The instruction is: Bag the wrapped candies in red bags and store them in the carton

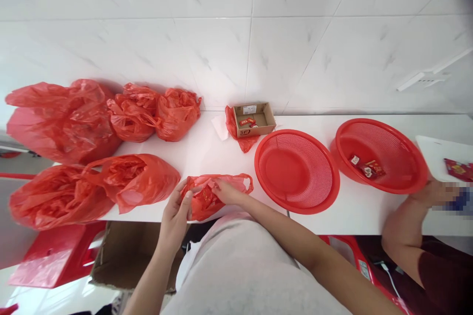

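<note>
Left hand (176, 211) and right hand (225, 191), fingers curled, both gripped small crumpled red plastic bag (207, 199) at white table's (207, 155) near edge; empty red mesh basket (296, 171) just beside.

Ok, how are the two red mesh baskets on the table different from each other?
The left red basket sits nearer the table's front edge and holds nothing; the right red basket sits farther back and holds a few small red packets. A co-worker's hand rests at the right basket's rim, while no hand touches the left one. Both are round, red, plastic mesh, and upright.
</note>
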`<state>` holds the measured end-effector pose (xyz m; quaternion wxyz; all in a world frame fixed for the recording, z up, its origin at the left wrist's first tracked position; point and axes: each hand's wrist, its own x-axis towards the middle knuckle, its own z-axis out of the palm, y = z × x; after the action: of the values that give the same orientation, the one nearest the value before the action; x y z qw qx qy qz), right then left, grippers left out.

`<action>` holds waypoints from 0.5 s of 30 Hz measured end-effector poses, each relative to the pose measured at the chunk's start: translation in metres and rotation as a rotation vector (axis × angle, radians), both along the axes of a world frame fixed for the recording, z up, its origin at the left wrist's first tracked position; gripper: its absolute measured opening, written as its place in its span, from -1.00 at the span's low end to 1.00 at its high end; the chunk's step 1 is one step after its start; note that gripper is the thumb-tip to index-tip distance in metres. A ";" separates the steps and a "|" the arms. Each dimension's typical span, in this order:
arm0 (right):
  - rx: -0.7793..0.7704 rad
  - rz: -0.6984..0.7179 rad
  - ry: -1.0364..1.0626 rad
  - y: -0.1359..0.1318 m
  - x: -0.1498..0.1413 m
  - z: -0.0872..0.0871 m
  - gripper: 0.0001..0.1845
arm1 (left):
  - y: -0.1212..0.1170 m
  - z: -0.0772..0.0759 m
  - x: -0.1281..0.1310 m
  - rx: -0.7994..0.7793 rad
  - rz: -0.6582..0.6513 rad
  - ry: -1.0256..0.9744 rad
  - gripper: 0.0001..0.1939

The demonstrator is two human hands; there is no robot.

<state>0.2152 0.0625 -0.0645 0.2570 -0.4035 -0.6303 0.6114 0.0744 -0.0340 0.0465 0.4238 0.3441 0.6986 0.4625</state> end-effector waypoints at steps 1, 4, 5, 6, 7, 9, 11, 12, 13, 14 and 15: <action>0.043 -0.012 -0.030 0.001 0.003 0.004 -0.81 | -0.003 -0.001 -0.002 -0.007 0.015 0.008 -0.36; 0.199 -0.075 -0.136 0.008 0.031 0.019 -0.68 | -0.010 -0.006 -0.011 -0.024 0.055 0.052 -0.30; 0.246 -0.094 -0.197 0.011 0.042 0.022 -0.65 | -0.013 -0.008 -0.014 -0.032 0.055 0.074 -0.29; 0.268 -0.108 -0.277 0.014 0.052 0.023 -0.60 | -0.015 -0.010 -0.018 -0.042 0.046 0.096 -0.29; 0.265 -0.113 -0.363 0.016 0.062 0.023 -0.55 | -0.016 -0.012 -0.022 -0.053 0.030 0.118 -0.29; 0.184 -0.090 -0.501 0.016 0.073 0.021 -0.50 | -0.019 -0.014 -0.029 -0.073 -0.004 0.151 -0.31; 0.074 -0.046 -0.531 0.012 0.076 0.025 -0.59 | -0.022 -0.016 -0.037 -0.082 -0.011 0.179 -0.34; 0.046 -0.032 -0.527 0.009 0.073 0.032 -0.67 | -0.023 -0.016 -0.042 -0.087 -0.002 0.197 -0.38; 0.021 -0.022 -0.499 0.005 0.069 0.043 -0.74 | -0.023 -0.016 -0.046 -0.096 0.012 0.221 -0.44; -0.001 -0.013 -0.428 0.002 0.064 0.059 -0.77 | -0.024 -0.016 -0.051 -0.106 0.029 0.248 -0.51; -0.011 -0.003 -0.350 0.001 0.058 0.077 -0.79 | -0.024 -0.016 -0.055 -0.116 0.045 0.273 -0.56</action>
<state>0.2730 0.0630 0.0121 0.1421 -0.5063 -0.6614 0.5348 0.0198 -0.0582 0.0302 0.3337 0.3630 0.7827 0.3797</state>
